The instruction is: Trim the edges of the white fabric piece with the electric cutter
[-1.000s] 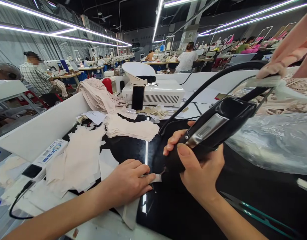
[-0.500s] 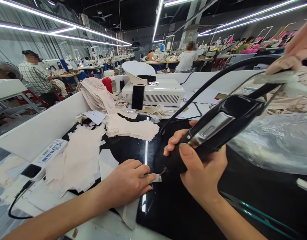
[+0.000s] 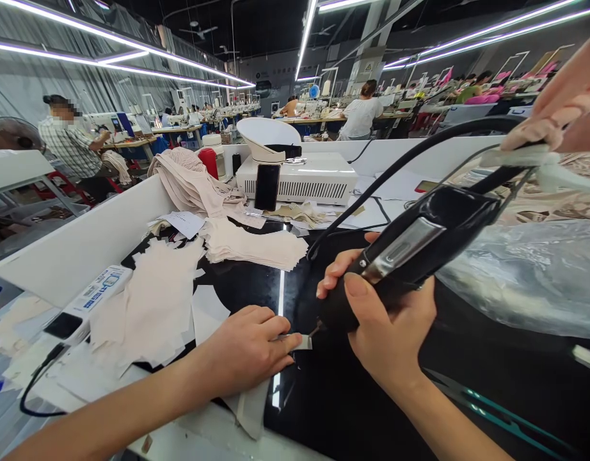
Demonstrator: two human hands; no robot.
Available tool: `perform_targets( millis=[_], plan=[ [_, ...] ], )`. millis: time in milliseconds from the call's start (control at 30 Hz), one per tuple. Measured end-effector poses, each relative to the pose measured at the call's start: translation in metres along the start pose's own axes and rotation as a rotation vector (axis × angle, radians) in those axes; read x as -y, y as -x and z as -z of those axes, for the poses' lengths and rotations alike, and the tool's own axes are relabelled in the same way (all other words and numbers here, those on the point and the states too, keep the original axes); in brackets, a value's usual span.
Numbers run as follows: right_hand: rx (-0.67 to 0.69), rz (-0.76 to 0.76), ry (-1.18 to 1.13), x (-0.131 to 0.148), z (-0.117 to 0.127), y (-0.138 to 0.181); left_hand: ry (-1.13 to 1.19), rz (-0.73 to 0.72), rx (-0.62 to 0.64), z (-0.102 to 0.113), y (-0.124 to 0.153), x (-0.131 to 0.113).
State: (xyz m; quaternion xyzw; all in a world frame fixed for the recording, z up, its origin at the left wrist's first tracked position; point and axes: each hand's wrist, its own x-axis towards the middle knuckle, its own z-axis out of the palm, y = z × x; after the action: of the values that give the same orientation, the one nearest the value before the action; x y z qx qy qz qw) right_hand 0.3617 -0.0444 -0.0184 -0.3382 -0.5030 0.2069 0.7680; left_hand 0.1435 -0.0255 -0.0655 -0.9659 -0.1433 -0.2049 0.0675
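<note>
My right hand [image 3: 388, 320] is wrapped around a black handheld power tool [image 3: 410, 234] with a silver lever along its side. The tool slants down to the left, and its thin metal tip points at the end of a small pale strip [image 3: 305, 342]. My left hand [image 3: 249, 349] presses that strip onto the glossy black work surface [image 3: 318, 397], fingers bent and close together. Whether the tip touches the strip, I cannot tell. A thick black cord [image 3: 386, 169] loops from the tool's upper end, where pale pink cloth-like material [image 3: 539, 131] hangs.
Stacked beige fabric pieces [image 3: 148, 301] lie left, with another stack [image 3: 254, 243] ahead. Behind stand a white vented box [image 3: 299, 179], a phone [image 3: 267, 187] and a red thread cone [image 3: 207, 163]. Clear plastic [image 3: 510, 282] lies right. People sit at machines beyond the white partition [image 3: 98, 218].
The tool's upper end and the pink material have shifted slightly left and down. Both hands remain almost in place, with the strip still under my left fingers.
</note>
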Motion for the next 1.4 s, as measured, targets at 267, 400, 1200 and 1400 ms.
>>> perform_targets(
  millis=[267,400,1200,1400],
  plan=[
    [-0.038,-0.017,-0.043,0.008,0.0,0.002,-0.029,0.007,0.088,-0.003,0.001,0.002],
    [-0.013,-0.01,-0.049,0.009,0.001,0.006,-0.03,0.01,0.105,-0.003,0.0,0.001],
    [0.015,-0.16,-0.005,0.028,0.019,0.007,0.086,0.031,-0.046,0.001,0.021,0.0],
    [-0.001,-0.246,0.009,0.033,0.02,-0.002,0.117,0.03,-0.064,-0.004,0.021,-0.001]
  ],
)
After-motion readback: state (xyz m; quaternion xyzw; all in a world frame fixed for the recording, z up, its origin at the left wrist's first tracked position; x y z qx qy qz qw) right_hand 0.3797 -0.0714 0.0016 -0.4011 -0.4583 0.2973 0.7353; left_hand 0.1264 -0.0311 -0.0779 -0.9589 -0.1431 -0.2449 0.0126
